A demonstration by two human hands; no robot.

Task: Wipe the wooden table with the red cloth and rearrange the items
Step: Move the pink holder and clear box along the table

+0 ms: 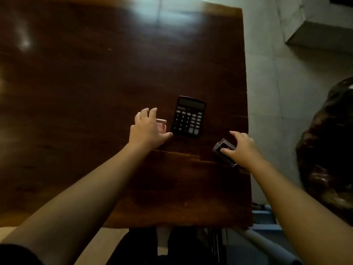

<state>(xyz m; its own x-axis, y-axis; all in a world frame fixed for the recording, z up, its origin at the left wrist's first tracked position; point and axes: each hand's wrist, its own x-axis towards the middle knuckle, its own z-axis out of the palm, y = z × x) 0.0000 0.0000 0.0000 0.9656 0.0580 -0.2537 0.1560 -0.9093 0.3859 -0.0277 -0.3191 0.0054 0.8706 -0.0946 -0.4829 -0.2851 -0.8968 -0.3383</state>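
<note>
A dark wooden table (95, 111) fills most of the view. On its right part lies a black calculator (189, 117). Just left of the calculator my left hand (147, 129) covers a small pink object (162, 124), fingers curled around it. Near the table's right edge my right hand (242, 148) grips a small clear plastic box (222, 150) with something dark inside; the box is tilted. No red cloth is in view.
The table's right edge (247, 131) runs beside a pale tiled floor (277, 92). A dark bulky shape (328, 150) stands at the far right. Below the table's near edge are my dark-clothed legs (145, 245) and some metal legs.
</note>
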